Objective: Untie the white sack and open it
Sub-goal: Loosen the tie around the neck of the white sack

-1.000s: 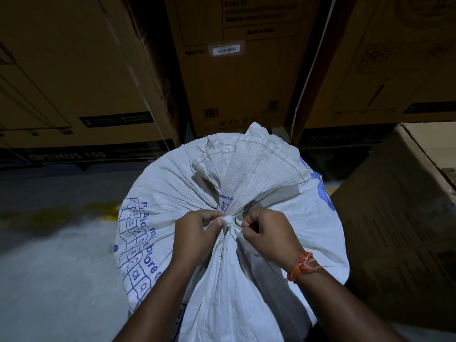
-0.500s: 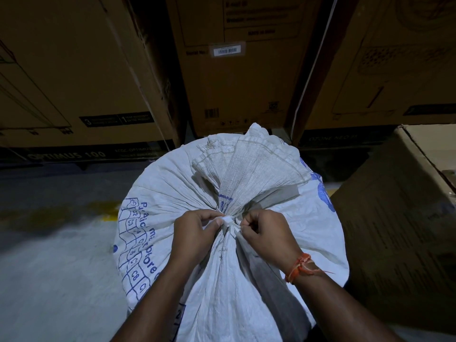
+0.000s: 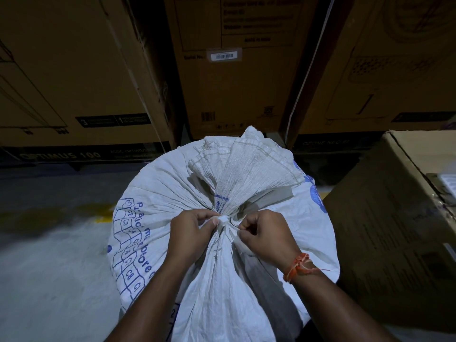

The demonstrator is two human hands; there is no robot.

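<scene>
A full white woven sack [image 3: 158,193] with blue print stands on the floor in the middle of the head view. Its neck is gathered and bound by a white tie [image 3: 223,220], and the loose mouth [image 3: 246,164] fans out beyond the knot. My left hand [image 3: 191,233] pinches the tie from the left with thumb and fingertips. My right hand [image 3: 267,233], with an orange thread on its wrist, is curled against the knot on the right and pinches a strand of the tie.
Tall cardboard cartons [image 3: 237,70] stand in a row right behind the sack. Another carton [image 3: 394,218] stands close on the right. Grey concrete floor [image 3: 49,267] with a yellow mark [image 3: 101,213] lies to the left.
Both hands stay at the knot. My right hand has shifted slightly, its fingers working at the tie; the sack remains tied.
</scene>
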